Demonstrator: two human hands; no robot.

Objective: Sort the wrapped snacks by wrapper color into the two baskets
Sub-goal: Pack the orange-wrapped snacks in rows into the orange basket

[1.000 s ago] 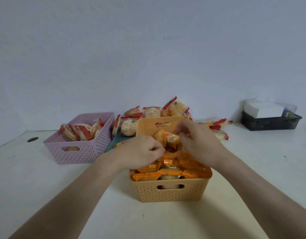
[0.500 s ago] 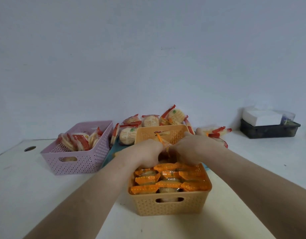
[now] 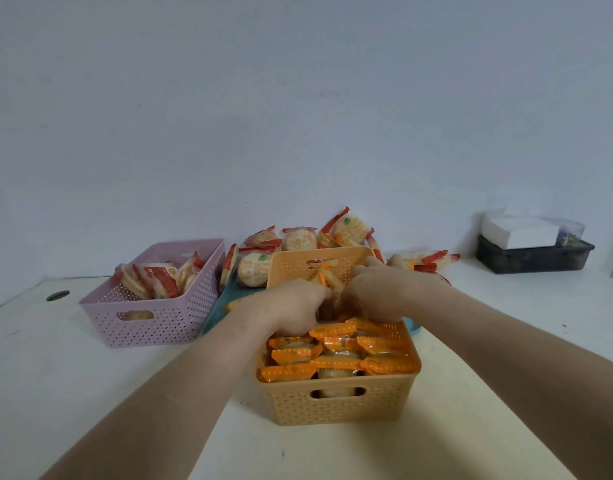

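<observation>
While over one of two baskets (image 3: 336,407) (image 3: 159,323), left hand (image 3: 294,306) and right hand (image 3: 384,294), both tight on one orange snack (image 3: 327,281).

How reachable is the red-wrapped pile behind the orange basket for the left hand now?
Probably yes. The left hand is over the orange basket; the red-wrapped pile lies past its far-left corner, nothing between. The hand seems to pinch an orange-wrapped snack with the right hand, so release first.

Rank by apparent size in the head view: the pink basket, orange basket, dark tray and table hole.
Largest: orange basket, though it sits nearest the camera, so its true lead is unsure.
Then: pink basket
Then: dark tray
Smallest: table hole
</observation>
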